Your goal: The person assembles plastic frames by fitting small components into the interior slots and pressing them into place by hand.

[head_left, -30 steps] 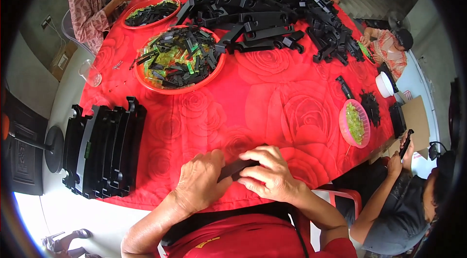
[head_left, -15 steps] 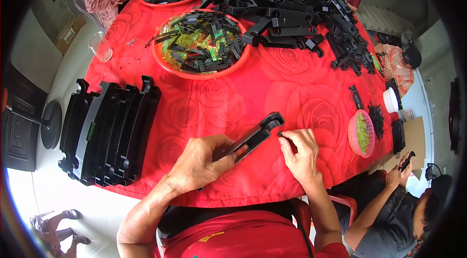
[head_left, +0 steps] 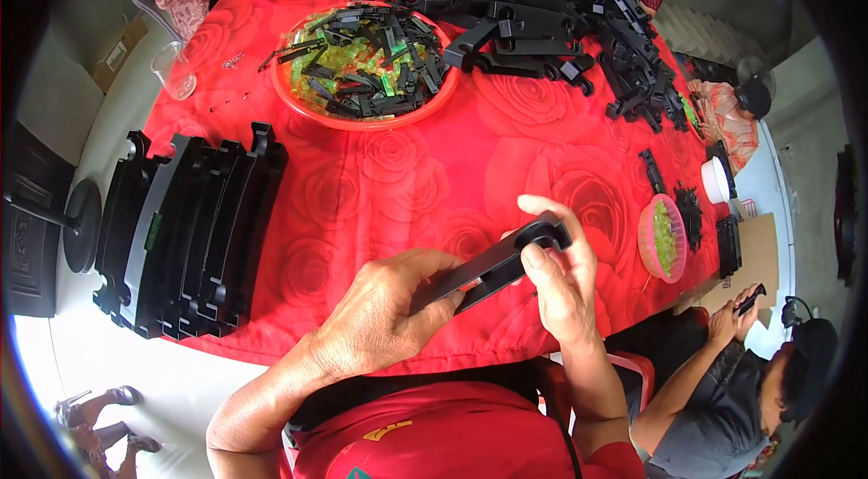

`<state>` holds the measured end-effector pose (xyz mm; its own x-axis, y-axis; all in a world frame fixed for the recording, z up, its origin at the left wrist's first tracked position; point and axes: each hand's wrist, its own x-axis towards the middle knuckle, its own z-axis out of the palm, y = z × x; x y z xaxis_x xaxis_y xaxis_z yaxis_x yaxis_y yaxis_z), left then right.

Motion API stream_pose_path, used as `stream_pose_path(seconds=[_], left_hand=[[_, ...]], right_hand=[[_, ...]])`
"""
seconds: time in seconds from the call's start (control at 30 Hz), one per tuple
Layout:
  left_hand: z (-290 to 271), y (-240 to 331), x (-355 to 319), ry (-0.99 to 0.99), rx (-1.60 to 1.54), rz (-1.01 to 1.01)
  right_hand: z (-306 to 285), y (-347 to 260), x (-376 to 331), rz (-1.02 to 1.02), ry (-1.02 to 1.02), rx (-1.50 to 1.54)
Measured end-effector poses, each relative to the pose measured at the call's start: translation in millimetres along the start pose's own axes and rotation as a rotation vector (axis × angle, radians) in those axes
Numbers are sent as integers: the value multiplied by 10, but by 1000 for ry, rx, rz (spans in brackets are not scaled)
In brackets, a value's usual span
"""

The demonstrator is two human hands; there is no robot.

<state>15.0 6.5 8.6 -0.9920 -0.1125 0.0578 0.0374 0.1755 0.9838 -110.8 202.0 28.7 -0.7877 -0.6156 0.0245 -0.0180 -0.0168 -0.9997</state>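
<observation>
My left hand (head_left: 384, 309) is wrapped round the near end of a long black plastic housing (head_left: 495, 260), which slants away to the right over the table. An orange-red bit shows inside its hollow side, close to the left fingertips. At the far hooked end my right hand (head_left: 565, 294) closes on the housing, the thumb pressed on its side and the fingers behind, the index finger raised. Whether a small part sits under the right thumb cannot be made out.
Left stands a row of similar black housings (head_left: 185, 235). A red basin (head_left: 366, 122) holds small black and yellow-green pieces, with a big heap of black parts (head_left: 533, 23) behind. A pink bowl (head_left: 684, 253) is at right; a co-worker (head_left: 737, 393) sits near it.
My right hand, which was apart from the housing with a tiny dark piece in its fingertips, has moved up onto the far end and grips it. The left hand keeps its hold.
</observation>
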Motion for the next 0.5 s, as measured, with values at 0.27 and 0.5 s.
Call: stream_pose_path(seconds=[0.27,0.5], left_hand=[[93,139,-24,-39,36,-5],[199,176,-63,16,61,-7]], right_hand=[[12,-28,-216,-85,-9,-95],[-22,76,-205,-148,-9,-122]])
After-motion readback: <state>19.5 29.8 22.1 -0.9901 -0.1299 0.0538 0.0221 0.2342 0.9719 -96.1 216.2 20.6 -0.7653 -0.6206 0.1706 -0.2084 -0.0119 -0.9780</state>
